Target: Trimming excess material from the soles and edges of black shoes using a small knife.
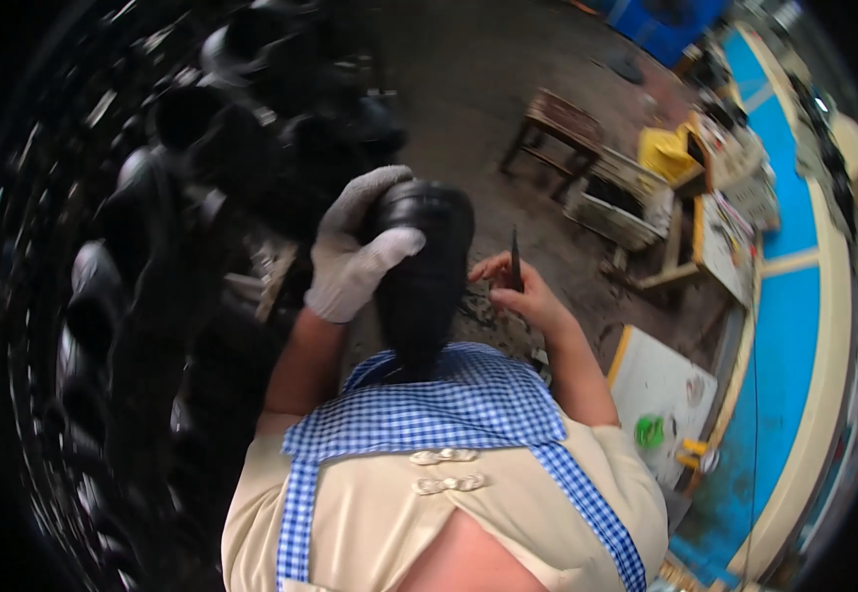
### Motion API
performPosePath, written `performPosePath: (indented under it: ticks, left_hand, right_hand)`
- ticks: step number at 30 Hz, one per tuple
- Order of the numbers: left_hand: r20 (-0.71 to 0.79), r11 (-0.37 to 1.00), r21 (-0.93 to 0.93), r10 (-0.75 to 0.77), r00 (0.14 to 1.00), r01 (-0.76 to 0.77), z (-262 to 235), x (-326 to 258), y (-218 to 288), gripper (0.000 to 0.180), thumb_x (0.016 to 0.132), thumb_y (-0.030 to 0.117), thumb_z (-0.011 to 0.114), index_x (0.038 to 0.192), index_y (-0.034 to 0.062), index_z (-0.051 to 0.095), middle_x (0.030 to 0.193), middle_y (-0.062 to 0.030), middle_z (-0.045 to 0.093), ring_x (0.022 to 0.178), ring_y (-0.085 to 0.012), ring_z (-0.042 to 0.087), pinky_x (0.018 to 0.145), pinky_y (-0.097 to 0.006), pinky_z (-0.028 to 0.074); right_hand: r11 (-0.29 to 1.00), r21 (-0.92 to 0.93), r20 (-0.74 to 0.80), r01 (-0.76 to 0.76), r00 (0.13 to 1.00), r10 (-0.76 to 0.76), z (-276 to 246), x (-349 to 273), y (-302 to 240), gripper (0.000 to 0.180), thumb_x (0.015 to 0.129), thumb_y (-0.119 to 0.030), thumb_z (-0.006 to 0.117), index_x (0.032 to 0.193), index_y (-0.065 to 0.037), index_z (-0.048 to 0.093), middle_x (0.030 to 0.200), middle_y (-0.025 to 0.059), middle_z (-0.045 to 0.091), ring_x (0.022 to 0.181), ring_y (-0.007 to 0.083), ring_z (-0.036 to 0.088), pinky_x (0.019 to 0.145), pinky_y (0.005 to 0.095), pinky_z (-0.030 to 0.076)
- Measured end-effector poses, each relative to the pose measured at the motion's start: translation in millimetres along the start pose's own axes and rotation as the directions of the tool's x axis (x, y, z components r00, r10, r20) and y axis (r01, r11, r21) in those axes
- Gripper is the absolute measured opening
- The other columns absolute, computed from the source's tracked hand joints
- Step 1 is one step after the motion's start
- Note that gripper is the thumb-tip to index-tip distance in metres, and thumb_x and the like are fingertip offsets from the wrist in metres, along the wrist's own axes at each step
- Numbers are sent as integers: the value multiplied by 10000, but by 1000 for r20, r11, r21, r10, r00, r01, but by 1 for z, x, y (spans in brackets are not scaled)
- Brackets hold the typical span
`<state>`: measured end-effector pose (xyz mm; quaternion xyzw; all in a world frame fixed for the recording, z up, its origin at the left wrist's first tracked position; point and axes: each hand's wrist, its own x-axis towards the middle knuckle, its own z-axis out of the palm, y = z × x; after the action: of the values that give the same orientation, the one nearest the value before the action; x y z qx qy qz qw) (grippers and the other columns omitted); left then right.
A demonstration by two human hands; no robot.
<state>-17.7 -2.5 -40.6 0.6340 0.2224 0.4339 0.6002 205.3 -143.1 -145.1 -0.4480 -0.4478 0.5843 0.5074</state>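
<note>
The gloved left hand (353, 259) clasps the black boot (419, 291) before the checked apron (429, 414), thumb laid across it, probably to steady it near the body; just beside it, the bare right hand (529, 298) pinches a dark pointed tool (516, 261), tip up, perhaps for clearance

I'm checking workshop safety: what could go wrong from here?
The bare right hand holds a dark, pointed, blade-like tool and might get cut if it slips. The point could also scratch the black boot, which the gloved left hand holds close by.
</note>
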Motion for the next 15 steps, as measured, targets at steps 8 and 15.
performPosePath:
  ticks: [8, 15]
  left_hand:
    - [-578, 968, 213, 17, 816, 131, -56, -80, -41, 507, 900, 213, 653, 1332, 16, 474, 1139, -108, 602, 1040, -179, 587, 920, -285, 485]
    - [-594, 575, 754, 390, 704, 318, -82, -156, 21, 671, 758, 398, 763, 1253, 35, 490, 1214, -183, 517, 1112, -326, 557, 953, -464, 474]
  right_hand:
    - [549, 506, 431, -665, 746, 507, 5, 15, 153, 785, 860, -477, 660, 1480, -111, 348, 1466, 86, 441, 1288, 277, 478, 1065, 423, 402]
    - [633, 353, 521, -689, 707, 478, 98, 89, 91, 647, 931, -555, 505, 1397, -108, 470, 1331, 118, 569, 1227, 269, 539, 1002, 411, 449]
